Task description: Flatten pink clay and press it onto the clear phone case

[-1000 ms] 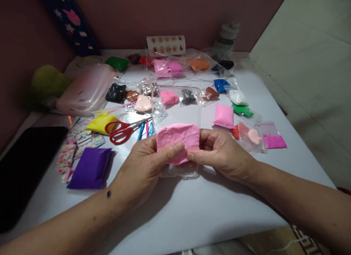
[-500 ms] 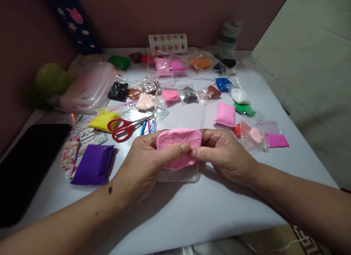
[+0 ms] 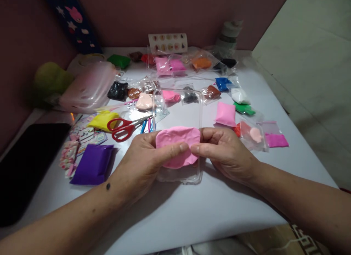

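Observation:
A flattened sheet of pink clay lies across the middle of a clear phone case, held up over the table. My left hand grips the left side, its thumb lying flat on the clay and its other fingers tucked behind. From the right, my right hand pinches the other edge, with the thumb tip pressing the clay near its right side. The two thumb tips nearly meet. Folded fingers behind the case are mostly hidden. The clay's surface is wrinkled and its outline uneven.
Red-handled scissors, a yellow clay pack and a purple pack lie left, beside a black phone-like slab. A pink pack lies right. Several bagged clays, a pink plastic box and a bottle stand farther back.
The phone case has shifted slightly left and tilted a little. My thumb tips have drawn a bit farther apart on the clay. Both hands keep their hold.

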The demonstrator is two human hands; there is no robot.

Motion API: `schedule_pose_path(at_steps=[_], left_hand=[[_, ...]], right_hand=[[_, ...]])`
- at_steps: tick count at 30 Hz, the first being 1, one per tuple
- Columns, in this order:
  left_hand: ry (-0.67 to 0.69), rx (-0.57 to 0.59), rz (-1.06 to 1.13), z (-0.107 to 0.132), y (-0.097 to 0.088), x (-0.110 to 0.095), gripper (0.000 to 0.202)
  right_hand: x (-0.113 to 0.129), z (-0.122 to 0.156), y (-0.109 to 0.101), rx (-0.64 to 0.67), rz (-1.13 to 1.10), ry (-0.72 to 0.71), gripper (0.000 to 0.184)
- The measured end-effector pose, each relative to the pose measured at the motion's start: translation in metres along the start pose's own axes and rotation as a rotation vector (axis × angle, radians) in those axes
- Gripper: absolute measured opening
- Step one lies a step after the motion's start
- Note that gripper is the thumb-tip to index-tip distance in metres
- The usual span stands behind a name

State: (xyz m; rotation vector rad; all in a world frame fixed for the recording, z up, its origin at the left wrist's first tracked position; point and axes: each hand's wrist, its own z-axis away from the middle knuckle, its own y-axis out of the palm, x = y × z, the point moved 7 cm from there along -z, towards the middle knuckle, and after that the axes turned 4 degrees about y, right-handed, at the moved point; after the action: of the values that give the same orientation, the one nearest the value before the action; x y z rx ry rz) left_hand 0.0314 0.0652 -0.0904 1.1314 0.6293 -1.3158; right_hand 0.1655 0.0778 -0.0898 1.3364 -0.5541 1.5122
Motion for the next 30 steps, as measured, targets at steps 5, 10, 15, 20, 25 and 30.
schedule_pose_path(at_steps=[5,10,15,20,25,30], left_hand=[[-0.004,-0.018,0.02,-0.001,-0.001,0.002,0.023],[0.043,0.031,0.103,-0.004,0.0,0.0,0.015],[-0.011,-0.059,-0.037,-0.002,-0.007,0.003,0.025],[-0.008,-0.074,0.005,0.0,-0.003,0.002,0.023],[0.049,0.048,0.037,-0.002,0.004,-0.002,0.009],[0.059,0.07,0.046,-0.002,0.002,-0.001,0.014]], right_hand=[[0.001,0.0,0.001,0.038,-0.016,0.01,0.008],[0.002,-0.001,-0.001,0.041,-0.034,0.006,0.017],[0.002,-0.001,-0.005,-0.035,-0.004,-0.003,0.016],[0.006,0.0,0.003,0.066,-0.07,0.019,0.022],[0.006,-0.001,0.003,0.122,-0.055,0.04,0.024],[0.002,0.0,0.001,0.143,-0.002,0.066,0.012]])
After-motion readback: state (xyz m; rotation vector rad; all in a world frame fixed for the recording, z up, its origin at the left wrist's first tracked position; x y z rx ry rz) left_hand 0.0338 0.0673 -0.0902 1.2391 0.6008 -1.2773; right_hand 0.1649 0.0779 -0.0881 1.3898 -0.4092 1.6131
